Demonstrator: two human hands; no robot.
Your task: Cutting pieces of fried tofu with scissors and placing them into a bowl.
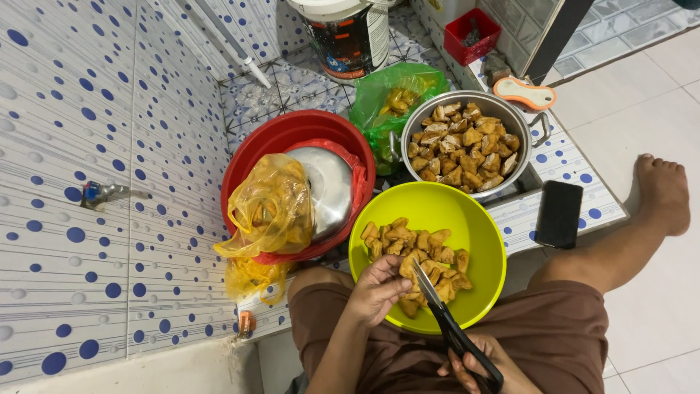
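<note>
My left hand (379,290) holds a brown fried tofu piece (410,268) over the near edge of a yellow-green bowl (477,233) that rests on my lap. Black-handled scissors (443,315) are gripped in my right hand (485,365), and their blades point up at the piece in my left hand. Several more fried tofu pieces (408,239) lie in the bowl. A metal pot (503,109) beyond the bowl is full of cut tofu pieces (463,146).
A red basin (273,142) holds a metal lid (328,186) and a yellow plastic bag (270,208). Behind are a green bag (379,95), a white bucket (343,36) and a small red box (470,33). A black phone (558,214) lies on the tiled ledge. A tap (102,193) sticks out of the wall.
</note>
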